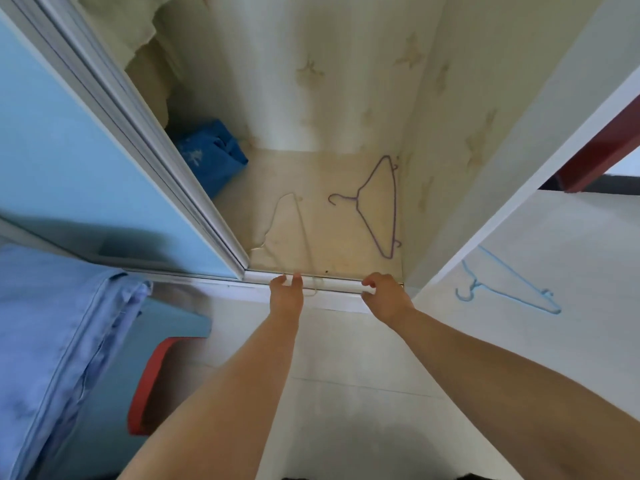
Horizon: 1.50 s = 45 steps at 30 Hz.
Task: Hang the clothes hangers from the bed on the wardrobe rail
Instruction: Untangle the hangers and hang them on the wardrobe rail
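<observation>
Left hand (286,293) fingers pinch the white hanger (300,227); right hand (384,293) fingers curled, empty.

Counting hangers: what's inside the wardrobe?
A purple hanger, a white hanger and blue fabric lie on its floor. The sliding door hides the left side.

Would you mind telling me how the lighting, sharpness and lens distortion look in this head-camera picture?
Head view: soft, even daylight with no harsh glare; the wide-angle lens splays the wardrobe walls outward; the purple hanger is crisp, the white hanger nearly blends into the pale wardrobe floor, and the blue hanger looks faint on the room floor; a soft shadow falls on the blue door; the left hand and right hand are slightly soft.
</observation>
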Each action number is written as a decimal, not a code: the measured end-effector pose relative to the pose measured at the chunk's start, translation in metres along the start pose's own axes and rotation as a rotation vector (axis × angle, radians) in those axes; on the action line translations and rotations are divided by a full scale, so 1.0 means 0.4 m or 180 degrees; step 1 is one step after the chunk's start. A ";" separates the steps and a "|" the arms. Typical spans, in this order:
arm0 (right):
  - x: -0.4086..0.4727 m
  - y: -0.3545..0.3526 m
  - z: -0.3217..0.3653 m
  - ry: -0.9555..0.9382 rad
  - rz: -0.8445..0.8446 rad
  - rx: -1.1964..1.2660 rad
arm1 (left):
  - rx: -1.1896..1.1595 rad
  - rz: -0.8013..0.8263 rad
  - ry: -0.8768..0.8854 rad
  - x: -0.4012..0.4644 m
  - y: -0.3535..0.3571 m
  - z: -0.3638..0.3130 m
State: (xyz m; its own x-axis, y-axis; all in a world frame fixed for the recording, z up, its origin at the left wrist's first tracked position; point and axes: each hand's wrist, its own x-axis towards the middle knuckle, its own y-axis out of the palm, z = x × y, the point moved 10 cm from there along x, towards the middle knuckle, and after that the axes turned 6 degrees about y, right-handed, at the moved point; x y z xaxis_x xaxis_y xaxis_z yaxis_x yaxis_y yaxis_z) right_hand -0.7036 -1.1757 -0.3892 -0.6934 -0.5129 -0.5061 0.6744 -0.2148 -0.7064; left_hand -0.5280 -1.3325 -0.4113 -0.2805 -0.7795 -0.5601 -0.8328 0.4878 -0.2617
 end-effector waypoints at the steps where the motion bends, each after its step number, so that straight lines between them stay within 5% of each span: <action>1: 0.040 0.025 -0.017 -0.0026 -0.0027 -0.0041 | -0.0181 0.0012 -0.0146 0.032 0.021 0.047; 10: 0.299 0.181 -0.169 -0.0248 -0.0354 -0.0664 | -0.0961 0.0593 -0.0544 0.208 0.195 0.298; 14: 0.374 0.205 -0.195 -0.0368 -0.0453 -0.0850 | -0.0750 0.0532 -0.0398 0.278 0.240 0.318; 24: 0.537 0.206 -0.167 -0.0021 -0.0429 -0.0457 | -0.0807 -0.0624 -0.0301 0.305 0.111 0.379; 29: 0.599 0.207 -0.181 0.0324 -0.0354 -0.0998 | -0.0487 0.0638 -0.0317 0.271 0.210 0.344; 34: 0.597 0.193 -0.240 0.0398 -0.0600 -0.1481 | -0.0388 0.1035 0.0161 0.227 0.289 0.267; 40: 0.590 0.175 -0.212 -0.0026 -0.0744 -0.1342 | -0.1268 0.0955 0.0151 0.205 0.302 0.235; 45: 0.587 0.169 -0.219 0.0179 -0.0646 -0.1688 | -0.1652 0.0468 -0.0088 0.220 0.256 0.254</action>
State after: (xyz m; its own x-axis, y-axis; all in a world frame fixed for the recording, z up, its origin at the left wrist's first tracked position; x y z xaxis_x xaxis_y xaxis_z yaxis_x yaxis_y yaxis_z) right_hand -0.8429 -1.2379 -0.5990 -0.8180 -0.4567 -0.3497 0.3169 0.1495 -0.9366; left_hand -0.5894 -1.3114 -0.5674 -0.4049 -0.7036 -0.5839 -0.9141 0.3271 0.2397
